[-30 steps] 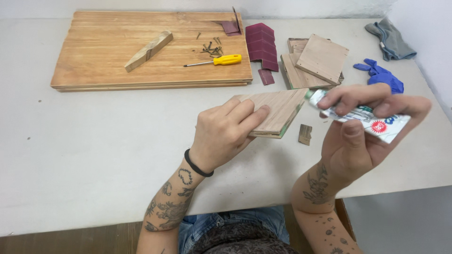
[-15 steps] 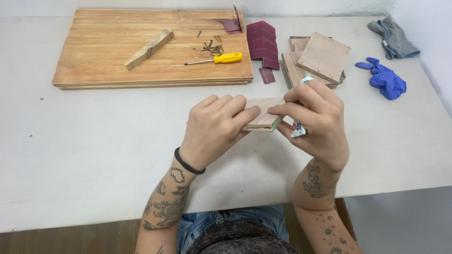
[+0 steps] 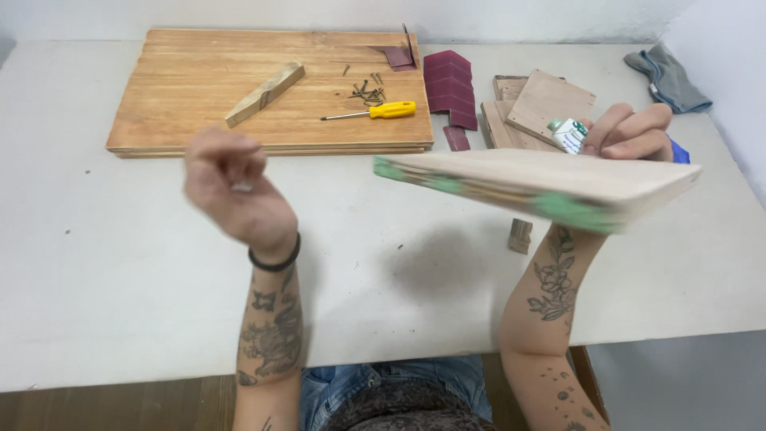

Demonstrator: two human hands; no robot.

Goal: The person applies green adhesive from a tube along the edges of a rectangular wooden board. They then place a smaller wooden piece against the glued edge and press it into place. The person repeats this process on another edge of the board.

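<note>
Item: flat pale wooden panel with green-smeared edge, held raised and near level above the right half of the white surface, pinched from its far side in the grip of the right hand, which also clasps a small white glue tube with green cap. Left hand lifted clear over the surface's middle, fingers curled loosely together, empty as far as shows. Judged step: gluing the panel's edge; what follows calls for steady support and an even bead. Far edge: large brown wooden board with yellow-handled screwdriver, stacked wooden squares.
</note>
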